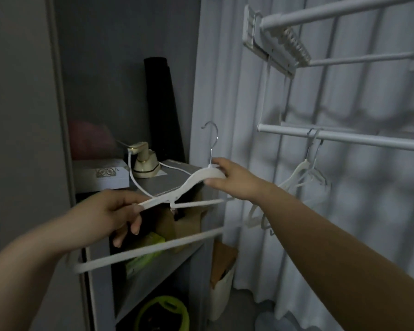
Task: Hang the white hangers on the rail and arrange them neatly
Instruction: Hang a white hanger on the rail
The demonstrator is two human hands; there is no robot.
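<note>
A white plastic hanger with a metal hook (196, 179) is held in the air in front of a grey shelf unit (175, 185), hook upward, well left of and below a white round rail (359, 137). The left hand (110, 211) pinches the tip of the hanger's lower arm. The right hand (237, 181) grips its neck just beside the hook, thumb underneath.

2 metal hooks already sit on the rail, and the hung white hangers (304, 174) below them are blurred, with the right forearm crossing their lower parts. A pleated white curtain (227, 75) hangs behind.

A long white bar (153, 249) slants under the left hand; I cannot tell what carries it. On the shelf top stand a cream handheld iron (145, 161) with a white cord, a white box (101, 175) and a black roll (163, 103).
</note>
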